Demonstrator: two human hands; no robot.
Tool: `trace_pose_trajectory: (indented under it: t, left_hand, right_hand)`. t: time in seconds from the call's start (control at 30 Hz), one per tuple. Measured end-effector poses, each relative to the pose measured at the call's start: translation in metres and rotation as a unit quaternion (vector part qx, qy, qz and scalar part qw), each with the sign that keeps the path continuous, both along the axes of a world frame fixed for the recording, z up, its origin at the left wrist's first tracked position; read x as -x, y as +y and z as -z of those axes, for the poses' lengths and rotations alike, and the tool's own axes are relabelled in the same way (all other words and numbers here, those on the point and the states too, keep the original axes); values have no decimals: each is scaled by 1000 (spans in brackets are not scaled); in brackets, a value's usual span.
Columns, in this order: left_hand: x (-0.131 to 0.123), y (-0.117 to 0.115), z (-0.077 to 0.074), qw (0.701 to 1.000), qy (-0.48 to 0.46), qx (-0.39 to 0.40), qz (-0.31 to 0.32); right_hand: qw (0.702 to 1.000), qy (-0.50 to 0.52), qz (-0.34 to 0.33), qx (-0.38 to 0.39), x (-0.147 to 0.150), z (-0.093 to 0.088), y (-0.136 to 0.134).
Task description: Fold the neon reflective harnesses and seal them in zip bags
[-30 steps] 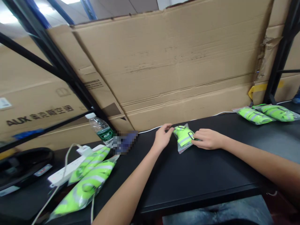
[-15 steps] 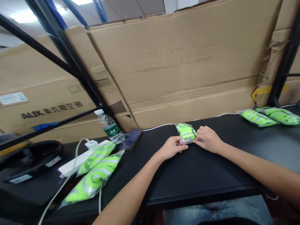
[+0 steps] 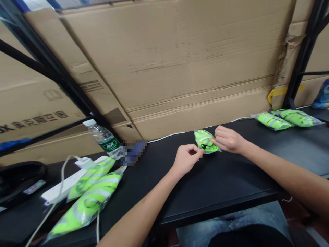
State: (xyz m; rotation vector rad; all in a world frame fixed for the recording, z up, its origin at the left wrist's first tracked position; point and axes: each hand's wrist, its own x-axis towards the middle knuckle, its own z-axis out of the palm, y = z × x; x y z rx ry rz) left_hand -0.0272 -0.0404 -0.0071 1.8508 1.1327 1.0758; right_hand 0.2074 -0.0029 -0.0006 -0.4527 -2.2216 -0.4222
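A small clear plastic bag [image 3: 206, 140] holds a folded neon-yellow reflective vest with grey bands and a black piece at its near side. It lies on the black table, between my two hands. My left hand [image 3: 188, 157] pinches the near left corner of the bag between thumb and forefinger. At the bag's right side, my right hand [image 3: 228, 140] is closed with its fingertips on the plastic. The palm-side fingers of my right hand are partly hidden.
Two similar bags [image 3: 273, 121] lie at the far right, and two more [image 3: 88, 202] at the left beside a white power strip [image 3: 64, 183] with a cable. A water bottle [image 3: 104, 139] and a blurred-out dark blue object [image 3: 135, 152] stand nearby. Cardboard [image 3: 180, 61] walls the table's back.
The bag has been turned, so its black piece now faces the near side. My right hand has risen slightly along its right edge. The camera view has shifted right and down.
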Motion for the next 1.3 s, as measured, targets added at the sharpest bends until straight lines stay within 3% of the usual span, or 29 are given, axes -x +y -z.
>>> trace_pose_trajectory:
  t: [0.1,0.2,0.3,0.4,0.47,0.57,0.67,0.87,1.03,1.3]
  left_hand:
    - [-4,-10,-4,999,28,-44,-13]
    - [-5,-17,-6,984,102,-129,68]
    - [3,-14,-8,955,166,-217,117]
    - [15,-4,-9,919,222,-319,63]
    - [19,2,-7,894,277,-347,56]
    - [16,5,-3,881,346,-318,61]
    - [6,2,0,888,376,-258,65]
    - [0,-4,-8,885,396,-233,80]
    - [4,-1,-7,885,375,-252,108]
    - [18,7,-5,927,252,-231,157]
  right_hand:
    - [993,-57,91,-56,-19,-10,2]
    - [986,-94,131,-35,-26,-6,0]
    - [985,-132,110,-26,-26,1,-3]
    - [989,-125,64,-39,-24,6,-6]
    - [995,-85,19,-56,-20,7,-9]
    - [996,-35,-40,-70,-14,4,-14]
    - [993,-17,-64,-98,-14,-4,-17]
    - [990,-7,31,-139,-32,-20,-20]
    - [984,59,46,-165,-20,-12,-24]
    - [991,86,-82,56,-2,-17,-42]
